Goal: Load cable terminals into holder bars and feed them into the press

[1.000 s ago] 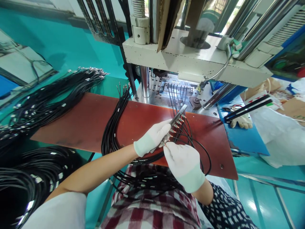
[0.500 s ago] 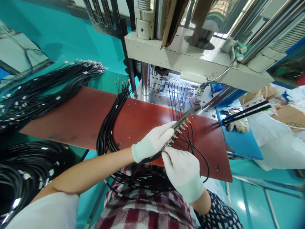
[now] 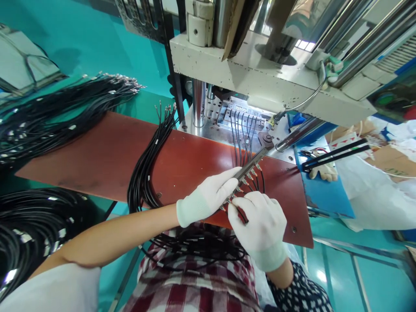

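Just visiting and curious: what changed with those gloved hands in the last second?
The right hand swung slightly rightward, covering the cable loops seen beside it, and its fingertips now pinch a thin black cable at the lower end of the slim metal connector bar. The left hand kept its grip on that bar; the reddish-brown board and draped black cable bundle look unchanged.

White gloves (image 3: 208, 197), black cables (image 3: 144, 167), reddish-brown board (image 3: 97, 160), teal floor (image 3: 87, 47), red-and-white checked cloth (image 3: 208, 290), blue tray (image 3: 325, 199)
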`<state>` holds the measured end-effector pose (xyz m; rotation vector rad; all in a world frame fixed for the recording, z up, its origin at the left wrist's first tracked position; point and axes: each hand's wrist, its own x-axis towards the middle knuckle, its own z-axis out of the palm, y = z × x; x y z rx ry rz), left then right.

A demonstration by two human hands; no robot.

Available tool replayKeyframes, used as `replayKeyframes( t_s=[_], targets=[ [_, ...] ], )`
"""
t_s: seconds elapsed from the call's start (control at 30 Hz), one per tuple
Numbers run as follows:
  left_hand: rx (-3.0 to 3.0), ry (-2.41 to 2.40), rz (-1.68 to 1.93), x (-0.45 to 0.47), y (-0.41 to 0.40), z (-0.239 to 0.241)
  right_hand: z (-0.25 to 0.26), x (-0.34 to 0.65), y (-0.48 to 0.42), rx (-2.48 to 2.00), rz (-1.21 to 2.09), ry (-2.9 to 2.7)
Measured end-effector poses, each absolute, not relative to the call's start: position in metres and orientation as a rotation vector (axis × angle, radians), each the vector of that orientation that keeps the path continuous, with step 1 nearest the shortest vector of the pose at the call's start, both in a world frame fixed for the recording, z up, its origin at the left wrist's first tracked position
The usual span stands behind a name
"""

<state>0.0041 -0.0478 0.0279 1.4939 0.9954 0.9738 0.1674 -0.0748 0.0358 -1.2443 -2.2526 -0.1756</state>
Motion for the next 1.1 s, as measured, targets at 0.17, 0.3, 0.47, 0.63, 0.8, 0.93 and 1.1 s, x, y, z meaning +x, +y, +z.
replayKeyframes(
  t_s=[0.17, 0.3, 0.47, 0.63, 0.8, 0.93, 1.1],
  targets=[
    [1.450, 0.982, 0.998, 0.005, -0.051, 0.024, 0.030, 0.166, -0.076, -1.247, -0.122, -2.245],
    [1.453, 0.967, 0.983, 0.005, -0.049, 0.027, 0.035, 0.171, -0.077, -1.219, -0.074, -2.240],
    [1.452, 0.917, 0.997, 0.004, -0.048, 0.033, 0.052, 0.179, -0.070, -1.252, -0.153, -2.272],
    [1.438, 0.927, 0.988, 0.005, -0.049, 0.035, 0.044, 0.173, -0.065, -1.255, -0.159, -2.262],
    [1.372, 0.919, 0.939, 0.004, -0.051, 0.032, 0.030, 0.168, -0.070, -1.247, -0.160, -2.179],
    [1.410, 0.897, 0.964, 0.004, -0.052, 0.033, 0.035, 0.177, -0.070, -1.218, -0.021, -2.189],
    [1.447, 0.910, 0.941, 0.005, -0.053, 0.039, 0.048, 0.190, -0.061, -1.286, -0.081, -2.250]
  ],
)
